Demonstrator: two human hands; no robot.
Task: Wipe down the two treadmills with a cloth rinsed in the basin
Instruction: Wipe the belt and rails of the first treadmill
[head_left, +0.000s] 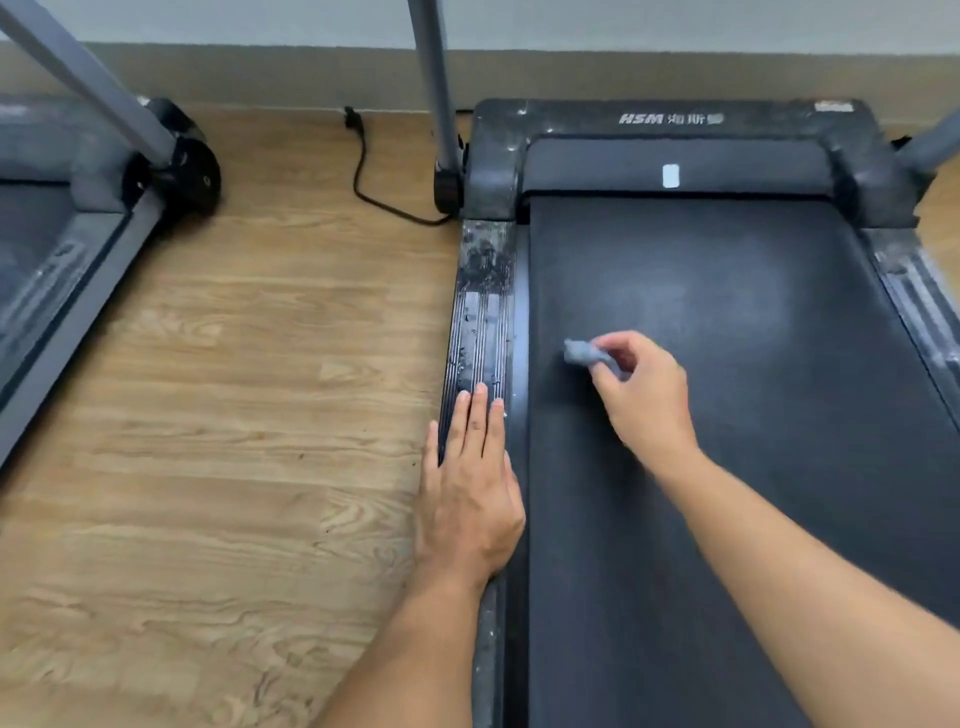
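A black treadmill (753, 415) fills the right half of the view, its belt dusty grey near the front. My right hand (641, 395) pinches a small grey cloth (581, 352) against the belt close to its left edge. My left hand (470, 488) lies flat, fingers together, on the treadmill's dirty, ribbed left side rail (480, 322). A second treadmill (57, 270), grey with dust, stands at the far left, only partly in view. No basin is visible.
Wooden floor (249, 415) runs between the two treadmills. A black power cable (361, 171) trails across it from the wall to the right treadmill's front. Grey uprights (435, 78) rise from both machines, and a wall skirting lies behind.
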